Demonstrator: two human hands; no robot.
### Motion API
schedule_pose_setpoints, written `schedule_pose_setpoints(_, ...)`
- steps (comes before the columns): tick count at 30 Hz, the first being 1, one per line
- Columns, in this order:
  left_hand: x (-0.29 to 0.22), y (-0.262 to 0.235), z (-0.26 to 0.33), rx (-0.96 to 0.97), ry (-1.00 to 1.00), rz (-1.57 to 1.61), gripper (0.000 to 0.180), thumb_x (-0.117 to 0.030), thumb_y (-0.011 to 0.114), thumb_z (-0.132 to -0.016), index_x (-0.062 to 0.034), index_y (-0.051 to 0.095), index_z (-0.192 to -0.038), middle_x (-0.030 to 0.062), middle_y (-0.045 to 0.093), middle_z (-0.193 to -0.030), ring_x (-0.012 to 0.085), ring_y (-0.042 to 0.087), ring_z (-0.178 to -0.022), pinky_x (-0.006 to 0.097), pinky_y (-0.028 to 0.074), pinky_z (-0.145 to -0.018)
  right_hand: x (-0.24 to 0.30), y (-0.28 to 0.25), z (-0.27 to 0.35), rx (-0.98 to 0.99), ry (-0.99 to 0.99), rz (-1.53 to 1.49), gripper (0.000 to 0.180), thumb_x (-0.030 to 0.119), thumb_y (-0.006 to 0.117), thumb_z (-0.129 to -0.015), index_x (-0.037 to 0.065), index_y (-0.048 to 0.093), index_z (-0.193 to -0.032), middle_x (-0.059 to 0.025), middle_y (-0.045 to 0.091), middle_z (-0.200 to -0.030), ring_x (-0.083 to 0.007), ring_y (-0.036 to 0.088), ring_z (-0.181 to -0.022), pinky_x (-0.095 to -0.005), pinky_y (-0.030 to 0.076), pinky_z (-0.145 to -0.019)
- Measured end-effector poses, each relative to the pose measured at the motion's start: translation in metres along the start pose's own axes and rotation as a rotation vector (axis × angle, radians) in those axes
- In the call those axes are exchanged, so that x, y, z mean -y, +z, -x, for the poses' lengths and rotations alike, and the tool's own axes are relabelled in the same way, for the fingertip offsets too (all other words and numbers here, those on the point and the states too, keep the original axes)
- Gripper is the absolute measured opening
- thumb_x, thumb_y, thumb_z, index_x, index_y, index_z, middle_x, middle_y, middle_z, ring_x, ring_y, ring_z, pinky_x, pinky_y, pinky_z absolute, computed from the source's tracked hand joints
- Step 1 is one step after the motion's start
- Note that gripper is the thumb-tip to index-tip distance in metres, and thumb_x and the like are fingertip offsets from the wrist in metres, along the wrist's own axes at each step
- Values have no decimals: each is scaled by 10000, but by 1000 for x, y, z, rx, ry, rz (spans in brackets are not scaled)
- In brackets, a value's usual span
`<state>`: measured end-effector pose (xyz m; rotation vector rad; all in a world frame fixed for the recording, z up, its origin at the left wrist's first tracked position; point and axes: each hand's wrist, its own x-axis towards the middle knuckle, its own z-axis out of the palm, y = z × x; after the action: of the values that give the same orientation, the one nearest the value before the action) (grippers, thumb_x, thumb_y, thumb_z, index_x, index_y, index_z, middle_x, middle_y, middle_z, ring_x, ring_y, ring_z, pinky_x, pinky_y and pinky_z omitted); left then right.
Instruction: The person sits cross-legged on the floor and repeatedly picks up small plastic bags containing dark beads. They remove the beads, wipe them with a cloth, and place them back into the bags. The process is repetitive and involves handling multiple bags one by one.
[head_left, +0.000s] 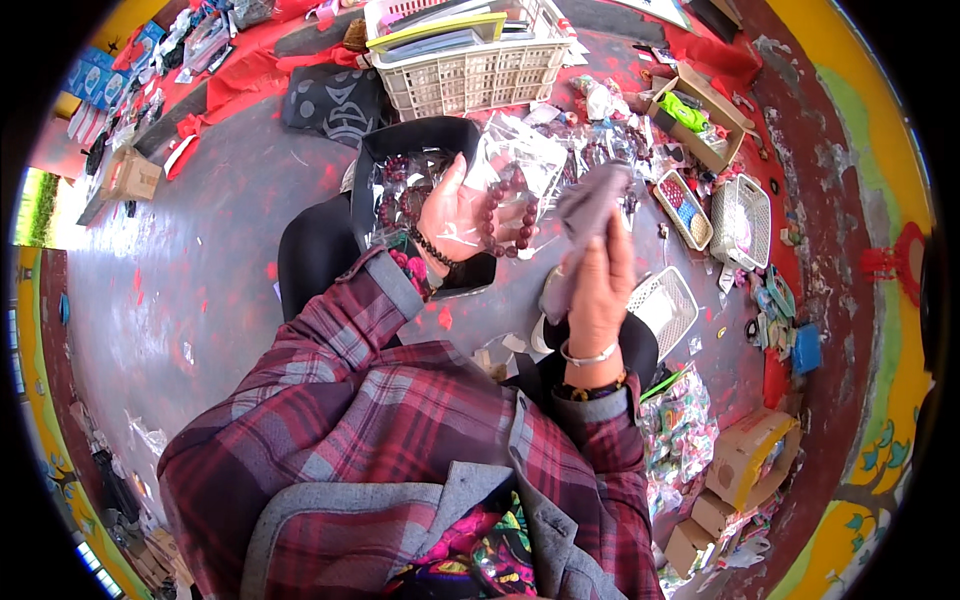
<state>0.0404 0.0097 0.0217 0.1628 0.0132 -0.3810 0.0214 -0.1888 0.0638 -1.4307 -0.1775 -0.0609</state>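
Note:
My left hand (455, 215) is raised palm up and holds a string of dark red beads (507, 222) together with a clear plastic bag (515, 160). Another beaded bracelet circles that wrist. My right hand (600, 285) grips a grey cloth (588, 215) that hangs close beside the beads. A silver bangle sits on the right wrist. Under my left hand lies a black tray (415, 140) with more dark bead strings and clear bags in it.
A white plastic crate (470, 75) with books stands ahead. Small white baskets (740, 220) and a cardboard box (700, 115) with green items lie to the right. Packets (680, 425) and cardboard boxes (745, 455) sit at lower right. Red cloth covers the floor's far side.

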Motion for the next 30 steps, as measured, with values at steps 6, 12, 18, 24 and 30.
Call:
schedule_pose_setpoints(6, 25, -3, 18, 126, -26, 180, 489, -411, 280, -986, -75, 470, -1285, 117, 497, -1309, 267, 489, -1188, 399, 384, -1013, 4, 41, 15, 493, -588, 975, 489, 233, 613, -827, 159, 509, -1299, -146, 394, -1405, -321, 334, -1324, -455, 195, -1084)
schedule_pose_setpoints(12, 41, 0, 36, -154, -58, -116, 488, -388, 323, -979, -99, 377, -1368, 113, 461, -1345, 252, 490, -1188, 392, 394, -1006, 1, 39, 6, 312, -558, 1069, 458, 290, 561, -863, 153, 514, -1298, -154, 396, -1402, -328, 329, -1325, -469, 191, -1089)
schedule_pose_setpoints(18, 41, 22, 41, 2, -130, -37, 501, -418, 323, -983, -128, 354, -1390, 130, 542, -1203, 284, 556, -1066, 433, 454, -903, -15, 25, -12, 106, -338, 778, 422, 250, 545, -895, 84, 510, -1281, -212, 458, -1320, -365, 468, -1191, -408, 382, -991)
schedule_pose_setpoints(24, 27, 27, 43, -7, -35, 27, 478, -368, 353, -969, -168, 350, -1403, 102, 547, -1199, 373, 471, -1179, 595, 402, -913, -26, 14, -19, -55, -195, 750, 286, 180, 521, -918, 17, 582, -1145, -206, 628, -988, -353, 624, -891, -388, 494, -757)
schedule_pose_setpoints(30, 4, -6, 41, 20, 27, 58, 427, -297, 433, -950, -76, 429, -1316, 152, 494, -1294, 402, 454, -1197, 547, 412, -947, -29, 12, -21, -84, 114, 545, 287, 174, 528, -918, 22, 589, -1153, -157, 661, -902, -228, 644, -790, -328, 496, -712)
